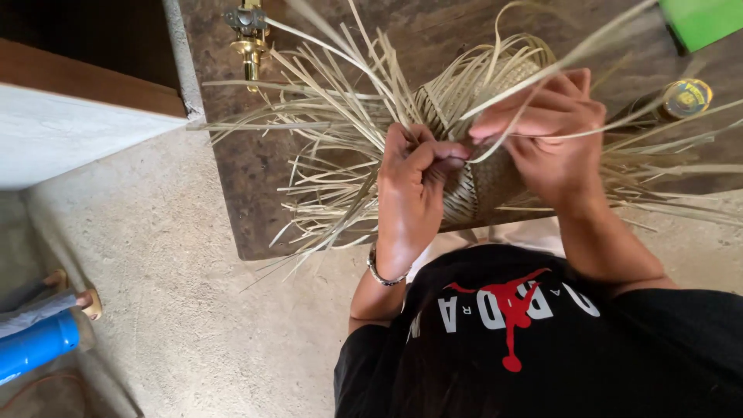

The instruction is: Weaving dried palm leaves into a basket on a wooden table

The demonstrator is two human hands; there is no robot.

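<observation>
woven basket (472, 193) | both hands (414, 182) pinch strips (333, 124) shut | table edge (232, 201) – floor beside

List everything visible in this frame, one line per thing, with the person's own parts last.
woven straw piece: one, tan, on the board under both hands
loose straw strips: many, pale tan, fanning out from the weave
wooden board: one, dark brown, centre
brass fitting: one, top left
bottle: one, gold cap, right
blue cylinder: one, lower left
bracelet: one, silver, left wrist
left hand: pinching strips
right hand: holding a strip
</observation>
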